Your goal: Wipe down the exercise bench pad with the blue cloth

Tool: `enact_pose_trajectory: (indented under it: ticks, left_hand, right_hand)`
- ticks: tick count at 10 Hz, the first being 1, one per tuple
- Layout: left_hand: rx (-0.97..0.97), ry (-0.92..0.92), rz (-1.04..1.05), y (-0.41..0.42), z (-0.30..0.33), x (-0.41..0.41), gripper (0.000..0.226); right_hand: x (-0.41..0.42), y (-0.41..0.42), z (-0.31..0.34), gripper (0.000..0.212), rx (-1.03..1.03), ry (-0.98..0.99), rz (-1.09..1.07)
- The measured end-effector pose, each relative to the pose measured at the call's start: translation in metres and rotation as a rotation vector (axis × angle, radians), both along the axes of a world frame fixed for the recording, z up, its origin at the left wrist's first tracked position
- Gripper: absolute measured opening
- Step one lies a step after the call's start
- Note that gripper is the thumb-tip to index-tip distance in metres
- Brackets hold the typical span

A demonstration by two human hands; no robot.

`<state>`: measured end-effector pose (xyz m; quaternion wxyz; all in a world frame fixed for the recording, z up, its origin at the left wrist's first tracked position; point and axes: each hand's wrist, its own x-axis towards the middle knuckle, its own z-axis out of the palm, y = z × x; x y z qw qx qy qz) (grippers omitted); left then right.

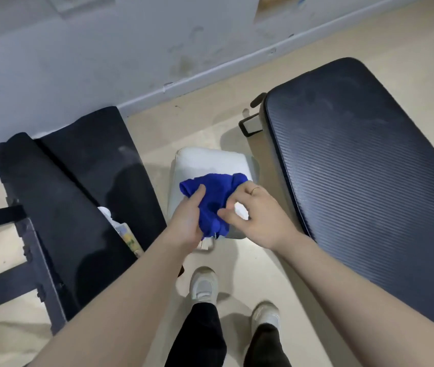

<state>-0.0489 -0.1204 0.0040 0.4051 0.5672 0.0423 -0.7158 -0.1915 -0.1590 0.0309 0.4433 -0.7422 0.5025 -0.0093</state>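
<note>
The exercise bench pad (364,181) lies at the right, its long axis going from the far left corner toward the near right, with its narrow rounded end pointing to the wall (78,62). The blue cloth (211,200) is bunched over a white container (210,165) on the floor (250,274), just beside the pad. The left hand (188,221) grasps the cloth, fingers closed on it. The right hand (258,218) pinches its other side. A black mat (83,197) lies at the left.
</note>
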Motion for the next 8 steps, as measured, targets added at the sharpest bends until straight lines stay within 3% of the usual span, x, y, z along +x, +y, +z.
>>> enact_pose_trajectory:
  ticks: [1,3,4,5,6,8]
  left_hand:
    - [-0.01,0.108,0.098,-0.007,-0.023,0.009,0.032]
    - [-0.044,0.104,0.121,-0.012,-0.098,0.021,0.035]
    - [-0.052,-0.351,-0.06,-0.012,-0.141,0.017,0.029]
    - [-0.073,-1.004,-0.433,-0.003,-0.173,0.017,0.054]
    - [-0.12,-1.17,-0.777,0.009,-0.184,0.016,0.051]
    - [-0.013,-1.092,-0.866,0.024,-0.117,0.015,0.058]
  right_hand:
    - [0.018,-0.01,-0.034,0.044,0.017,-0.039,-0.089]
    - [0.046,-0.013,-0.12,0.038,0.597,-0.417,-0.508]
    - [0.043,-0.013,-0.168,0.038,0.513,-0.319,-0.546]
    - [0.032,-0.016,-0.205,0.049,0.056,0.143,-0.303]
    - [0.024,-0.019,-0.207,0.061,-0.05,0.331,-0.158]
    - [0.014,-0.009,-0.133,0.049,0.062,0.168,-0.077]
